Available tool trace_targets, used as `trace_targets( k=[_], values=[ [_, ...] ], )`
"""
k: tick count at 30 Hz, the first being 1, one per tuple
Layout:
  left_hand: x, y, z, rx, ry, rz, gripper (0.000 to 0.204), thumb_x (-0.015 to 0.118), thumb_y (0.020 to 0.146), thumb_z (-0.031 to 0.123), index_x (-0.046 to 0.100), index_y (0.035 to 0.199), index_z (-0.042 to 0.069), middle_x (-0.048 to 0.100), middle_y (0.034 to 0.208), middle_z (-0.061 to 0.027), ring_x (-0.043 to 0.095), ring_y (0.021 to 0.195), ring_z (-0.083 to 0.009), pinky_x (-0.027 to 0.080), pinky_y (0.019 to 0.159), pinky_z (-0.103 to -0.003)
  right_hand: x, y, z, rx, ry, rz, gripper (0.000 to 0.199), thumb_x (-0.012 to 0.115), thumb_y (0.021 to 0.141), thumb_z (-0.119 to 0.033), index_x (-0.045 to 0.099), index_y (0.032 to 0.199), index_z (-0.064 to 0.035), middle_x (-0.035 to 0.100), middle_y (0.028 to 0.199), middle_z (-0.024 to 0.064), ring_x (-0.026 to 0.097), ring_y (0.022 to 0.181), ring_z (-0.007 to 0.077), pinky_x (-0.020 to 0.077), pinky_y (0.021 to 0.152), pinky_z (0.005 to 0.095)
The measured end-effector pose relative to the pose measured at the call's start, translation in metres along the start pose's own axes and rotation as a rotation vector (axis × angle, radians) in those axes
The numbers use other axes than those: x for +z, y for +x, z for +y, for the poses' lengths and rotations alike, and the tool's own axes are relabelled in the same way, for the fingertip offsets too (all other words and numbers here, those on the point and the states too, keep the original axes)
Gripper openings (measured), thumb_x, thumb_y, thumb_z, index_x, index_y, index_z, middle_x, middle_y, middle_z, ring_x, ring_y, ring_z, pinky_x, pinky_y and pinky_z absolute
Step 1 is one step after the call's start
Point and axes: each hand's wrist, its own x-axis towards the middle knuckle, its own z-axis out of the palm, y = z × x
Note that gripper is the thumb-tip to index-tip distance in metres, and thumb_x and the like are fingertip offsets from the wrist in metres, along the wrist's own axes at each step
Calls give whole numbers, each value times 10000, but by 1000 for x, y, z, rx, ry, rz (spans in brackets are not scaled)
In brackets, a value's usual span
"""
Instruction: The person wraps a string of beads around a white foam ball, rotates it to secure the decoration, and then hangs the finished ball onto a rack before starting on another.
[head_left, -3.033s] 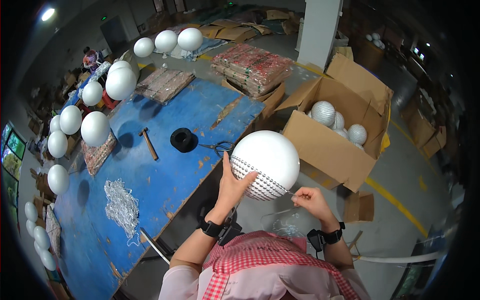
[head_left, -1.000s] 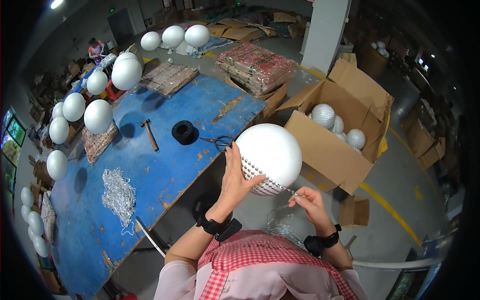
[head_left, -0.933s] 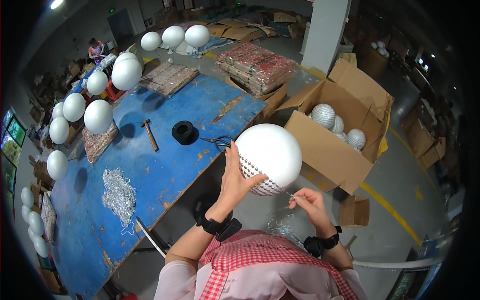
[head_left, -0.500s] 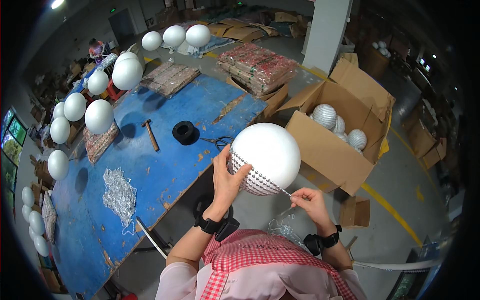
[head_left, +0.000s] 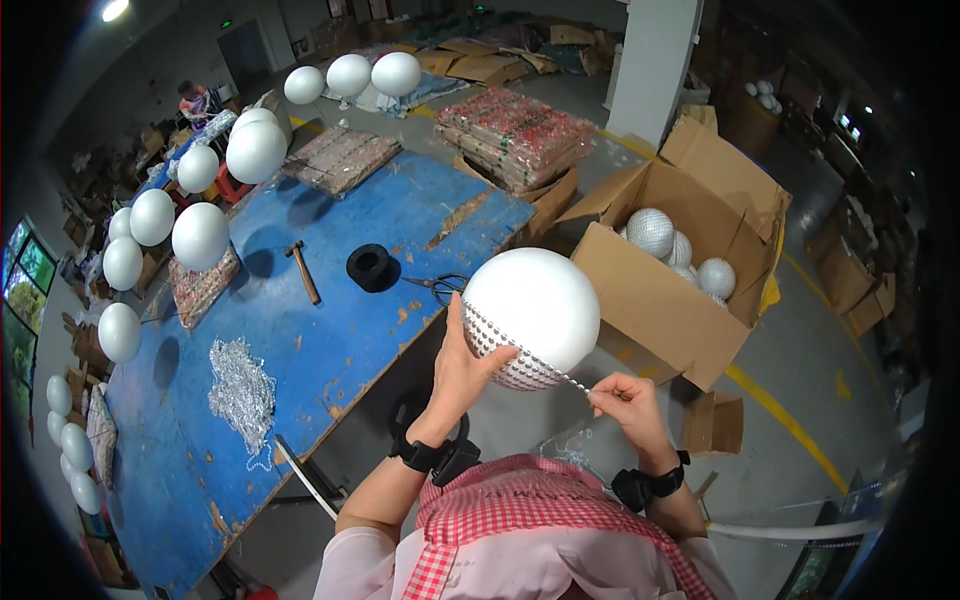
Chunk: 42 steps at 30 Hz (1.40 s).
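A large white foam ball is in front of me, its lower part wrapped in rows of silver beads. My left hand holds it from the left, fingers along the side and thumb pressed on the beaded rows. From the ball's lower right a silver bead string runs taut to my right hand, which pinches it between thumb and fingertips. Loose strands of the beads hang below, in front of my checked apron.
On the blue table lie a heap of bead strings, a hammer, black tape and scissors. White balls stand along its far side. At right, an open carton holds silver balls. Someone sits far back.
My left thumb has slid a little right and down over the beads. My right hand has shifted slightly right with the string. The ball has barely moved.
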Motion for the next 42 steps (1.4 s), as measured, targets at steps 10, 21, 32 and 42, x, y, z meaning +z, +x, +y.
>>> trace_targets(
  k=[10,21,32,42],
  values=[
    [-9,-1,-5,-134,-140,169,877,738,803,344,271,1431,-52,426,1331,-239,493,1188,-324,408,999,-386,-13,0,21,41,-61,26,54,680,849,-40,678,857,13,652,745,18,579,663,68,445,618,200],
    [-14,-1,-15,-52,-162,40,897,753,806,289,219,1449,-37,414,1361,-254,451,1248,-313,396,1010,-376,-21,3,22,11,-114,80,59,691,838,-46,677,823,10,650,716,20,577,642,68,444,603,206],
    [-13,0,-24,-97,-235,108,742,718,835,241,292,1375,-39,490,1271,-219,506,1185,-297,414,993,-387,-21,-1,11,40,-106,-4,69,695,835,-57,668,800,-3,635,704,1,557,625,57,413,577,194],
    [-13,3,-23,-216,-306,200,692,717,849,278,333,1341,-21,532,1236,-201,519,1173,-265,447,954,-348,-19,1,-3,-24,-153,62,66,693,833,-50,671,818,10,638,705,9,562,636,61,424,591,202]
  ],
)
